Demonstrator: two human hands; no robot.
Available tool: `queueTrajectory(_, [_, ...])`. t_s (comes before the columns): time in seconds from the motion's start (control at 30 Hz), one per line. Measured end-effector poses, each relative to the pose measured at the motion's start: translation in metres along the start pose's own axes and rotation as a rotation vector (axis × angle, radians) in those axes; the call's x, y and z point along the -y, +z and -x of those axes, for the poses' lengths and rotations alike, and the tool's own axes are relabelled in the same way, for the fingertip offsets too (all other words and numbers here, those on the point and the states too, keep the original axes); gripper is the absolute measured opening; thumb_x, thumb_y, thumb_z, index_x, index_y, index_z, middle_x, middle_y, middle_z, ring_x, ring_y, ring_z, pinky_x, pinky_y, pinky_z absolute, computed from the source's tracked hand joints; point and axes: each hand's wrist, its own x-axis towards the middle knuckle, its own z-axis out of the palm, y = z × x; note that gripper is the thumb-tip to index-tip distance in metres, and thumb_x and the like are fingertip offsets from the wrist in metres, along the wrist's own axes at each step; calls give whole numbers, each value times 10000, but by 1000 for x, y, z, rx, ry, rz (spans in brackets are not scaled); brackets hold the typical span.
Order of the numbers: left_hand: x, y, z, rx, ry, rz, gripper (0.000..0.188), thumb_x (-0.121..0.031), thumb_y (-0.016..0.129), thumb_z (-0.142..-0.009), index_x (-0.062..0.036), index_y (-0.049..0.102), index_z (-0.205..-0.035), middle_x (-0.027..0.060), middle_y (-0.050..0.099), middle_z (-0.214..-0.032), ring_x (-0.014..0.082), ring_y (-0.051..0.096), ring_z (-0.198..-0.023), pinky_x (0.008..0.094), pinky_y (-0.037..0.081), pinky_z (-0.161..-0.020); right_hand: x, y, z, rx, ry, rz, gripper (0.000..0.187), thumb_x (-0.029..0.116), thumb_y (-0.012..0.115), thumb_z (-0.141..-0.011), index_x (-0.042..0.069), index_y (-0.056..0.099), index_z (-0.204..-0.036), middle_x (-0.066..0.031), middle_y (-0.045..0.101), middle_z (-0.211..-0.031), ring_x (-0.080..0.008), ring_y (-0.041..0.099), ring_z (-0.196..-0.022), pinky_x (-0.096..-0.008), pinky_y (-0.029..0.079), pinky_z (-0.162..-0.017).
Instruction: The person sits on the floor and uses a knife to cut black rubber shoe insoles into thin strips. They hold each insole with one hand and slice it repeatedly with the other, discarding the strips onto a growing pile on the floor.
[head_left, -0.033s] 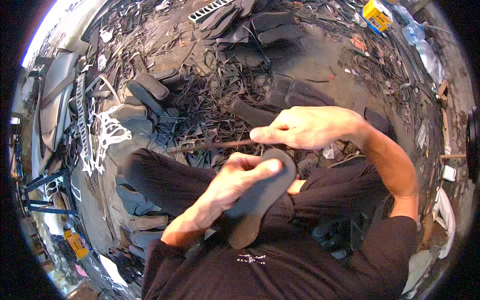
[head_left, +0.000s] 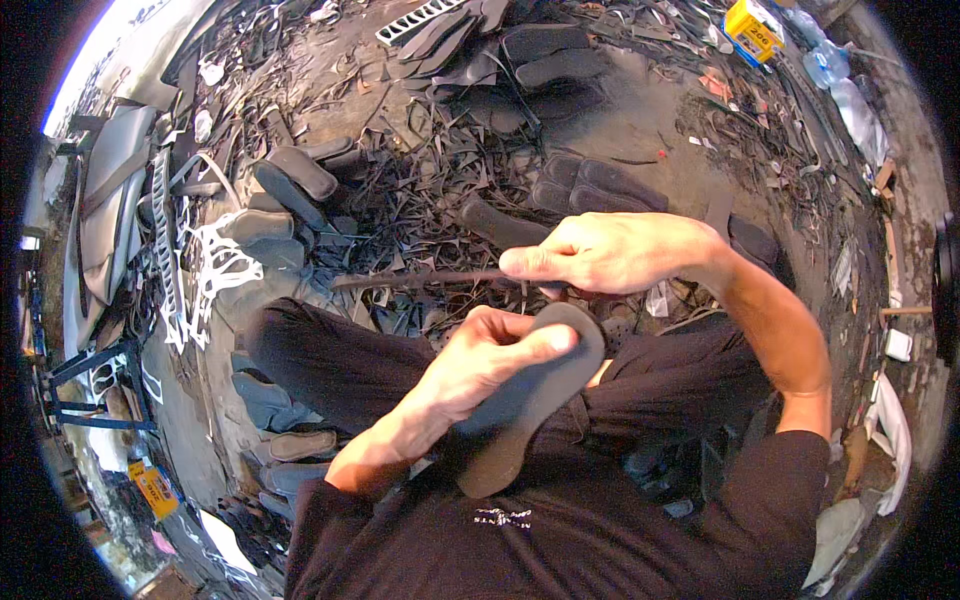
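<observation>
While my left hand (head_left: 480, 365) pinches the dark rubber sandal sole (head_left: 530, 395), my right hand (head_left: 610, 252) grips a long dark blade (head_left: 420, 279) pointing nine o'clock; nothing has visibly shifted.

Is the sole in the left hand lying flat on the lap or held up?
Held up: the left hand grips the dark sole near its top, thumb across it, lower end toward the body.
</observation>
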Motion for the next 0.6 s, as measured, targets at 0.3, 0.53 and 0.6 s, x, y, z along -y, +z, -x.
queueTrajectory(0.3, [-5, -46, -16, -591, 1191, -1073, 513, -28, 790, -698, -132, 828, -1199, 91, 748, -1327, 375, 635, -1331, 545, 464, -1171, -48, 73, -14, -493, -246, -1178, 660, 649, 583, -1052, 35, 713, -1256, -26, 685, -858, -53, 500, -513, -230, 391, -455])
queueTrajectory(0.53, [57, -48, -30, -595, 1043, -820, 760, 96, 643, -748, -36, 592, -1494, 253, 502, -1557, 446, 405, -1528, 544, 391, -1227, -50, 128, -61, -723, -244, -1477, 486, 202, 833, -973, 69, 594, -1375, 30, 641, -855, -54, 526, -561, -243, 413, -466])
queueTrajectory(0.6, [70, -44, -36, -364, 784, -70, 653, -30, 732, -946, -8, 476, -1546, 175, 589, -1452, 258, 587, -1342, 427, 511, -1100, -56, 131, -66, -753, -219, -1418, 467, 205, 828, -977, 60, 599, -1358, 29, 641, -849, -52, 523, -551, -239, 411, -465])
